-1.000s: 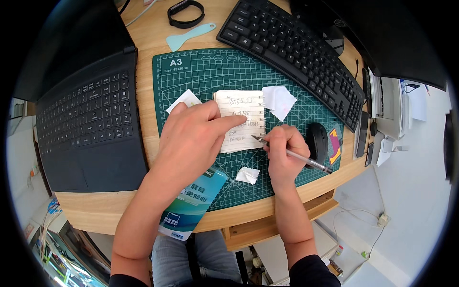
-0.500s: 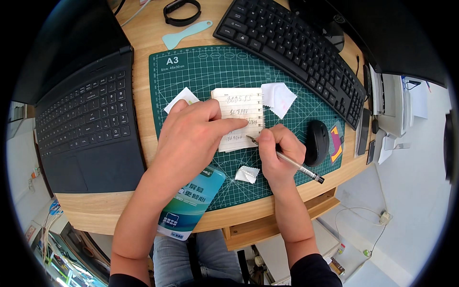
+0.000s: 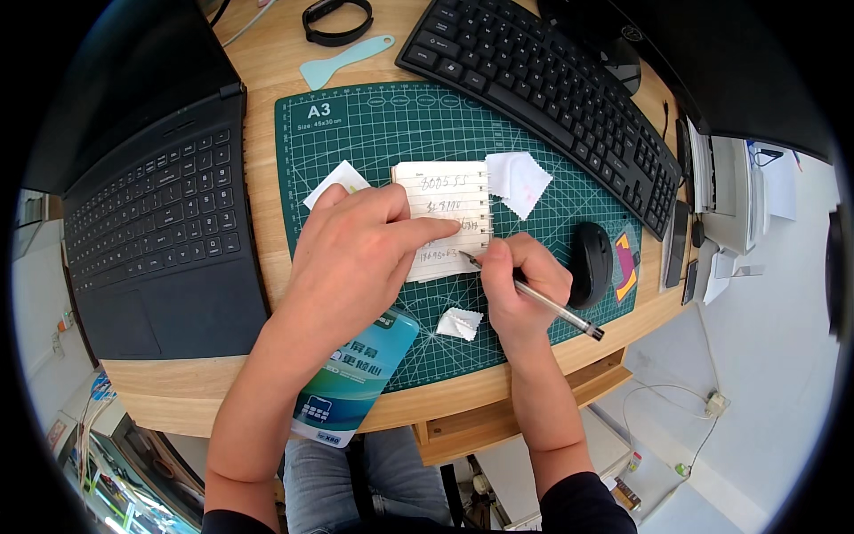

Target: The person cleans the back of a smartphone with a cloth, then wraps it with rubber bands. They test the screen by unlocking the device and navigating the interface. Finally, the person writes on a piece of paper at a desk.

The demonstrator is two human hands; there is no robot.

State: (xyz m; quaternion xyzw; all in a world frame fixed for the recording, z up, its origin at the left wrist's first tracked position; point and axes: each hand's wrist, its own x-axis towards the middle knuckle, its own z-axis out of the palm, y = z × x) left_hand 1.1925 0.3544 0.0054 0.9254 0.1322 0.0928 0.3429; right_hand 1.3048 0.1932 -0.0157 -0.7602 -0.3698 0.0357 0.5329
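Note:
A small spiral notebook (image 3: 438, 200) with lined pages and handwriting lies on a green cutting mat (image 3: 356, 125), its coil along the right edge. My right hand (image 3: 525, 289) is closed around a clear-barrelled pen (image 3: 556, 309), whose tip rests on a low line of the page. My left hand (image 3: 360, 245) holds nothing; its index finger stretches out across the page and presses it, while the other fingers bend loosely and cover the notebook's left part. Beneath my left wrist, a blue-green package (image 3: 365, 369) is partly hidden.
White cloths (image 3: 518, 182) and a crumpled piece (image 3: 460, 324) lie around the notebook. A black mouse (image 3: 589, 265) sits right of my right hand. A keyboard (image 3: 543, 98) runs across the far right, a laptop (image 3: 169, 231) stands left, and a light-blue scraper (image 3: 347, 60) and black wristband (image 3: 338, 22) lie behind.
Both hands keep almost the same place. The handwriting on the low line by the pen tip looks slightly different; the pen has barely shifted.

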